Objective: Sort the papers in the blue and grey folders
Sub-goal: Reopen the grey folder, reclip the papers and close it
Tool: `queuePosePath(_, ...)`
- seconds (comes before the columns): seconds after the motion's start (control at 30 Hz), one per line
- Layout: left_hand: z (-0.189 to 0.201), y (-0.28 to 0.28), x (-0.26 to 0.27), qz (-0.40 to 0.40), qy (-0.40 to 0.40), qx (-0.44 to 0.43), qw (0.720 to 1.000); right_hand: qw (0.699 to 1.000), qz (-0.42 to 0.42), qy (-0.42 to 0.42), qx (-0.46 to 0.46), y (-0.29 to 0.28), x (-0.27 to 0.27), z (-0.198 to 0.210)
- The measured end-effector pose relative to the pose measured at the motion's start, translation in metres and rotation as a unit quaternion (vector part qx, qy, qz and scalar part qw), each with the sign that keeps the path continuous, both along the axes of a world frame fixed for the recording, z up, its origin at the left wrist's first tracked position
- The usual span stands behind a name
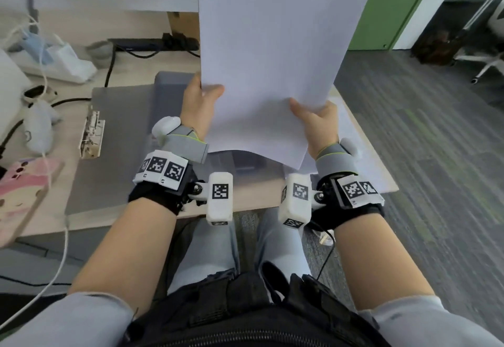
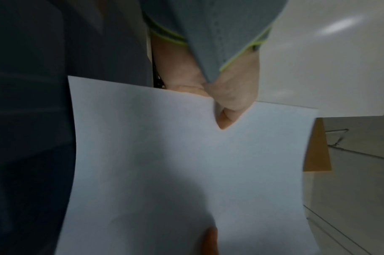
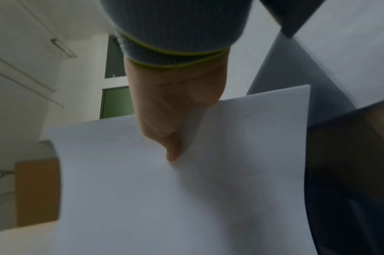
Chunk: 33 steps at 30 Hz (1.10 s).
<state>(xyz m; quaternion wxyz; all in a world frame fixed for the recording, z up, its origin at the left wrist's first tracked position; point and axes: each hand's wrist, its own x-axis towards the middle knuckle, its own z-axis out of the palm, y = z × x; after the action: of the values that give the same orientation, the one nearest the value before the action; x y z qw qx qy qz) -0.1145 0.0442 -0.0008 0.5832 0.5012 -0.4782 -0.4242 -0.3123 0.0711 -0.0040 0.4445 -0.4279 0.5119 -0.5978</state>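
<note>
— White sheets, a small stack of papers [image 1: 275, 55], stand upright in front of us in the head view, long axis running away and up from the hands. Our left hand [image 1: 199, 106] pinches the lower left edge, thumb on the near face; our right hand [image 1: 316, 126] pinches the lower right edge the same way.

— Which hand is nearer the folder?

— The left, we judge. An open grey folder [image 1: 114, 139] lies flat on the desk [image 1: 68, 25] just left of and below the papers, its metal clip [image 1: 92, 134] at the far left. More white sheets [image 1: 351, 139] lie on the desk under the right hand. We cannot pick out a blue folder with certainty.

— And from the left wrist?

— Our thumb clamps the paper's near edge, which buckles into a notch there; the paper fills the lower view, a pale ceiling behind.

— Right wrist?

— The same: our thumb presses into the sheet's edge. Behind it, a green door and ceiling.

— The room?

— A light wood desk with cables, a power strip [image 1: 152, 44], a cardboard box [image 1: 182, 23]; grey carpet [image 1: 422, 156] to the right.
</note>
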Motion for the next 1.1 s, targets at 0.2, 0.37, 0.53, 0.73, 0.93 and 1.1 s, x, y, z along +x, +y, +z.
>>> queuePosePath(0.2, -0.004, 0.006, 0.046, 0.066, -0.058, 0.001, 0.996, 0.999, 0.017, 0.032, 0.007, -0.022, 0.043, 0.009)
queuePosePath(0.37, -0.013, 0.016, 0.097, 0.089, -0.181, 0.055, 0.978, 0.994, 0.065, 0.050, 0.076, -0.037, 0.088, 0.002)
queuePosePath(0.53, -0.034, 0.037, 0.160, 0.148, -0.235, 0.111, 0.954, 0.978, 0.111, 0.084, 0.155, -0.042, 0.139, -0.018)
queuePosePath(0.73, -0.054, 0.051, 0.223, 0.212, -0.304, 0.265, 0.890, 0.957, 0.143, 0.105, 0.230, -0.044, 0.174, -0.035)
queuePosePath(0.93, -0.058, 0.055, 0.217, 0.160, -0.155, 0.256, 0.941, 0.950, 0.145, 0.125, 0.247, -0.043, 0.190, -0.039)
queuePosePath(1.1, -0.067, 0.058, 0.222, 0.117, -0.107, 0.231, 0.960, 0.945, 0.149, 0.147, 0.252, -0.044, 0.202, -0.037)
